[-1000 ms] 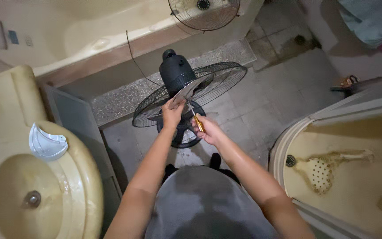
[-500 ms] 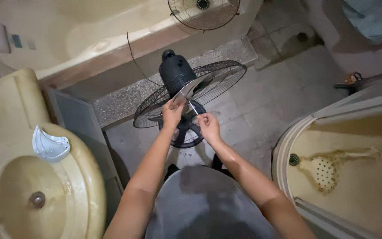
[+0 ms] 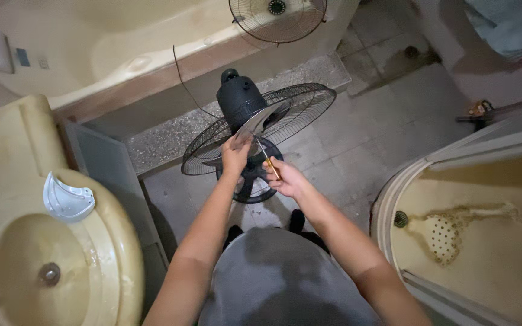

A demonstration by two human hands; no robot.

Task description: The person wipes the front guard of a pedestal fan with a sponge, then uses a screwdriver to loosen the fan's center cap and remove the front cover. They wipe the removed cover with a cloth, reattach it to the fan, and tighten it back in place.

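Head view looks down on a black pedestal fan (image 3: pixel 246 130) standing on the tiled bathroom floor (image 3: pixel 357 145), between a pale bathtub (image 3: pixel 122 54) and a curved shower tray (image 3: pixel 484 235). Its rear wire guard (image 3: pixel 297 105) is in place around the motor housing (image 3: pixel 237 96), while the detached front grille (image 3: pixel 276 18) rests on the far rim of the bathtub. The left hand (image 3: pixel 235 154) is closed around a translucent fan blade (image 3: pixel 261 121), steadying it near the hub. The right hand (image 3: pixel 285 180) pinches a yellow-handled screwdriver (image 3: pixel 268 160), its shaft angled up toward the hub. Judging by this, the work is at the stage of loosening or fastening at the blade's centre; the next move seems to call for holding the blade firm while the tip seats squarely. A yellowed washbasin (image 3: pixel 25 284) with a white soap dish (image 3: pixel 66 196) sits at the left.
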